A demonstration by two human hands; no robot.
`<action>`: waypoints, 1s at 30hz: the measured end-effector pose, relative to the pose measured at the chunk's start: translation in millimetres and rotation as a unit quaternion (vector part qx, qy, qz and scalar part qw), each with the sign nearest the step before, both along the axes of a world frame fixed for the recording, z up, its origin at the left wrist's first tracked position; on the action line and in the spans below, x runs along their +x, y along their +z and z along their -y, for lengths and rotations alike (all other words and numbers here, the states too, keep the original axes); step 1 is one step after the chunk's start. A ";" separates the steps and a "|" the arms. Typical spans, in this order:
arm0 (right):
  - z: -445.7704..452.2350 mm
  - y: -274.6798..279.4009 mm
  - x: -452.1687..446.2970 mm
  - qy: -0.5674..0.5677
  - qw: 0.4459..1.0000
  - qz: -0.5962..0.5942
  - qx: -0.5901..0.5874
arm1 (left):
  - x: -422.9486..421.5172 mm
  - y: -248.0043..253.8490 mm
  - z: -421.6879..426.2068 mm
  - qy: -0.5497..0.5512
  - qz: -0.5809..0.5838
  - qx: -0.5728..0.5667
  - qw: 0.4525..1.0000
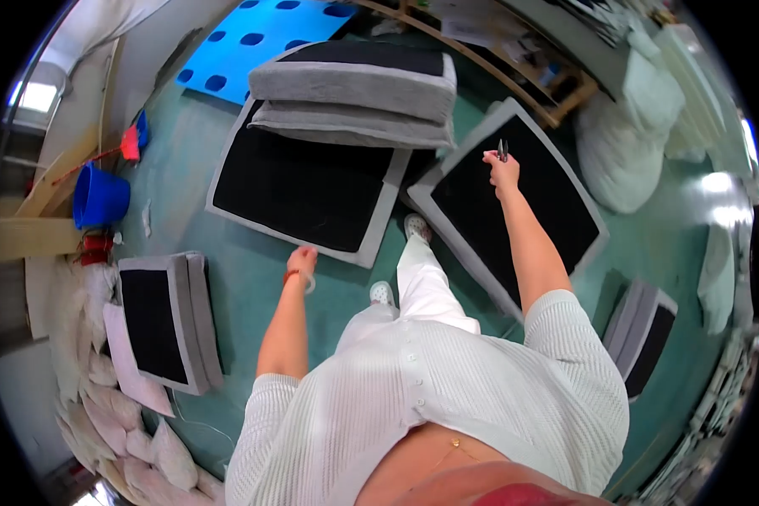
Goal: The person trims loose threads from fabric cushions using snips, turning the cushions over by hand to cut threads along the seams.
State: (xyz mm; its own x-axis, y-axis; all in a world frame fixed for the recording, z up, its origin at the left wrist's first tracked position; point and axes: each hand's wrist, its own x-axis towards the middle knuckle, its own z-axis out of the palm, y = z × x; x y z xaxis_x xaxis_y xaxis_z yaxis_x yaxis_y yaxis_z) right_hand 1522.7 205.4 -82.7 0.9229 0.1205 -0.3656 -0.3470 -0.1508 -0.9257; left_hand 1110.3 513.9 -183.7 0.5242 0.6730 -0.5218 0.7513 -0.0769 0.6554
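Note:
My right hand (503, 173) is closed around small dark snips (503, 150), whose blades point away from me. It is over the black panel of a grey-edged cushion (557, 198) at the right. Near the front edge of a large black-and-grey cushion (304, 181), my left hand (302, 260) hangs with its fingers drawn together; whether anything is between them is too small to tell. A red band and a pale ring circle that wrist. On the back part of the large cushion rests a thick grey piece (354, 93) with a black face.
Grey-and-black cushions stand at left (156, 320) and right (641, 333). A blue bucket (101, 196), a red brush (130, 143) and pale sacks (126, 422) line the left. A blue spotted sheet (261, 42) lies at the back; a wooden frame (481, 59) and white bag (624, 152) are back right.

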 end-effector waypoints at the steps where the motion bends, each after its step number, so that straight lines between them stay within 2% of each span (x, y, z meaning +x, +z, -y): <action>1: -17.5 -11.2 29.2 0.001 1.000 -0.005 -0.003 | 42.6 11.2 -5.3 0.016 0.025 0.011 0.999; 2: -34.7 -26.7 59.1 0.007 0.999 0.004 -0.033 | 84.3 35.6 -5.3 0.033 0.053 -0.011 0.998; 3: -50.9 -40.3 87.1 -0.004 0.998 0.015 -0.063 | 115.3 22.9 -19.0 0.016 0.042 0.020 0.999; 5: -82.3 -74.0 145.4 -0.023 0.992 0.059 -0.111 | 193.6 68.1 -28.6 -0.033 0.059 0.114 0.991; 7: -102.9 -124.6 199.7 -0.021 0.981 0.125 -0.146 | 261.9 63.1 -61.4 -0.026 0.079 0.148 0.985; 8: -114.0 -126.6 212.3 -0.009 0.985 0.107 -0.134 | 289.2 43.0 -88.1 -0.070 0.065 0.237 0.967; 9: -122.0 -138.6 228.8 0.012 0.981 0.080 -0.177 | 317.9 35.4 -110.0 -0.076 0.102 0.295 0.947; 10: -128.7 -150.2 244.0 0.032 0.973 0.053 -0.220 | 347.0 31.2 -131.2 -0.069 0.091 0.310 0.944; 12: -148.6 -138.1 252.5 0.039 0.974 -0.072 -0.212 | 400.3 32.0 -166.6 -0.036 0.051 0.302 0.951; 13: -155.4 -138.9 259.1 0.044 0.976 -0.070 -0.199 | 420.7 24.9 -185.0 -0.037 0.066 0.332 0.940; 17: -171.2 -160.4 266.2 0.062 0.976 -0.084 -0.190 | 474.7 6.1 -250.7 -0.043 -0.015 0.442 0.896; 19: -169.9 -177.1 260.6 0.085 0.977 -0.102 -0.169 | 494.5 6.0 -287.1 -0.038 -0.088 0.440 0.893; 21: -162.9 -192.0 249.2 0.068 0.978 -0.130 -0.149 | 503.3 -23.1 -342.3 -0.066 -0.128 0.522 0.841; 22: -154.7 -195.8 237.3 0.051 0.980 -0.146 -0.124 | 500.2 -28.5 -367.8 -0.084 -0.138 0.523 0.837; 23: -149.4 -197.1 228.2 0.049 0.982 -0.151 -0.101 | 505.2 -15.7 -373.0 -0.091 -0.224 0.521 0.819; 24: -140.0 -212.3 220.4 0.047 0.985 -0.137 -0.090 | 492.2 -50.9 -421.4 -0.118 -0.260 0.566 0.773; 25: -135.0 -215.6 214.4 0.039 0.983 -0.150 -0.096 | 506.2 -8.5 -396.1 -0.099 -0.320 0.484 0.808; 26: -133.2 -215.6 210.7 0.030 0.982 -0.160 -0.100 | 494.6 -33.4 -429.2 -0.066 -0.336 0.494 0.799; 27: -130.1 -218.0 208.2 0.032 0.980 -0.169 -0.104 | 496.8 -25.8 -437.3 -0.087 -0.372 0.432 0.817; 28: -126.8 -222.5 205.0 0.017 0.978 -0.171 -0.120 | 482.9 -58.9 -478.9 -0.060 -0.321 0.447 0.833; 30: -121.0 -231.7 200.5 0.041 0.979 -0.181 -0.083 | 482.8 -68.1 -493.4 -0.020 -0.328 0.353 0.876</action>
